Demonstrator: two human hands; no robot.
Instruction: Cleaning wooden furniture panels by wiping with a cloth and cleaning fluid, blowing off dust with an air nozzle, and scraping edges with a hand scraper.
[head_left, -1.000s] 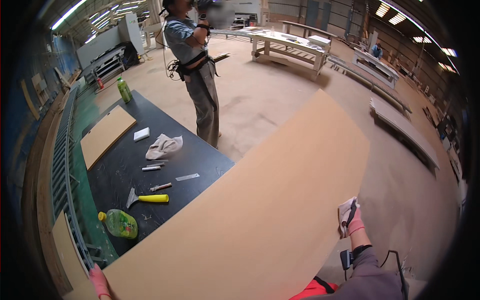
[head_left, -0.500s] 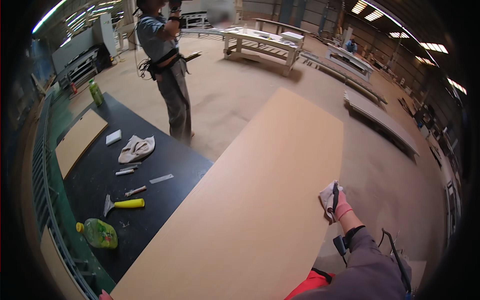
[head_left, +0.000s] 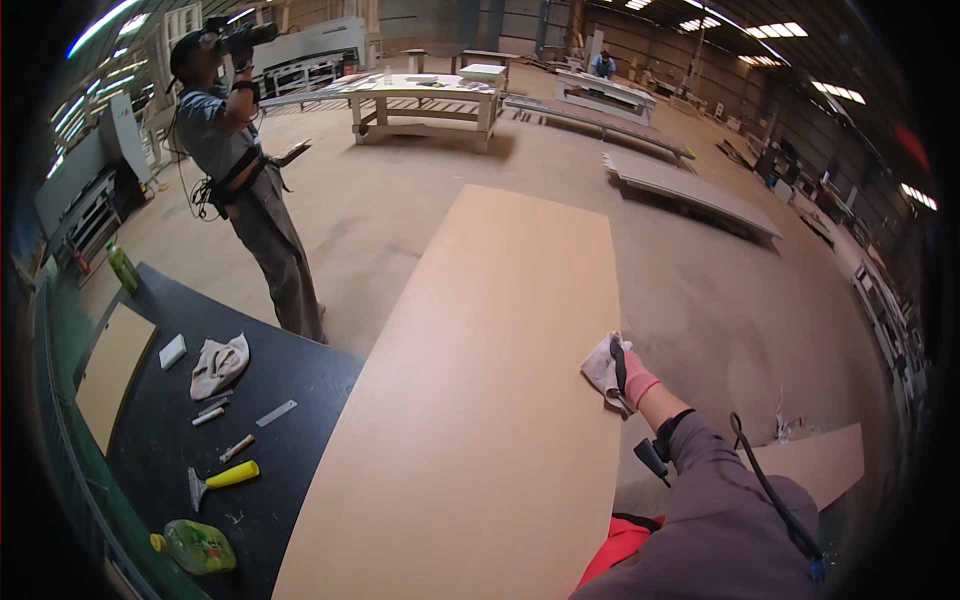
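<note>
A long light-brown board (head_left: 480, 380) lies across a black worktable (head_left: 300, 390) and reaches far out over the floor. My right hand (head_left: 630, 380), in a pink and white glove, grips the board's right edge and also holds a white cloth (head_left: 600, 365) against it. A dark tool handle sticks up by that hand. My left hand is out of view.
On the black table lie a yellow-handled scraper (head_left: 225, 477), a green bottle on its side (head_left: 195, 545), a crumpled rag (head_left: 218, 365), small tools and a smaller board (head_left: 115, 370). Another person (head_left: 245, 190) stands past the table holding a camera up. Benches and stacked boards (head_left: 690, 190) stand beyond.
The view has swung right and up, so the table slid to the lower left. My left hand at the board's near corner has left the picture. My right hand stays on the board's edge.
</note>
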